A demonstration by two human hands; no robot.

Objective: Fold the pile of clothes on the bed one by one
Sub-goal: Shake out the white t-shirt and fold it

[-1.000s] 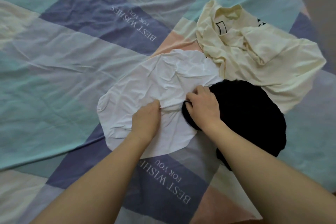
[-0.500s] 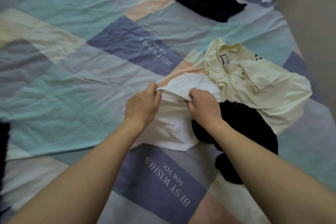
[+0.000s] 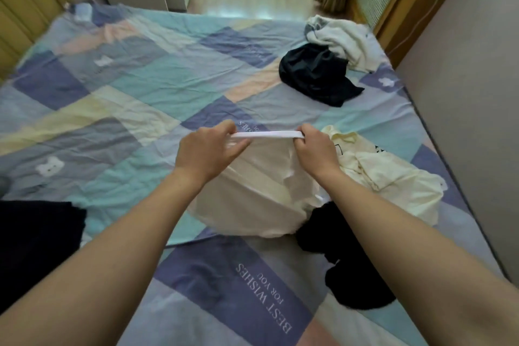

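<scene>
Nearest, on the patchwork bedsheet (image 3: 118, 87), a black garment (image 3: 348, 275) lies crumpled just below and right of the white garment (image 3: 252, 191), touching its lower edge. Another dark piece (image 3: 33, 239) sits at the frame's left edge, well apart from the white garment. Left hand (image 3: 207, 152) and right hand (image 3: 314, 149) each pinch one end of the white garment's top hem, thumbs and fingers curled round it, hem stretched taut between them, body of the cloth hanging down to the sheet. Cream shirt (image 3: 393, 177) lies just right of the white garment, partly behind the right forearm. Farther off, beyond the white garment to the right, a dark bundle (image 3: 317, 73) touches a white-and-grey heap (image 3: 345, 39) near the bed's far corner.
</scene>
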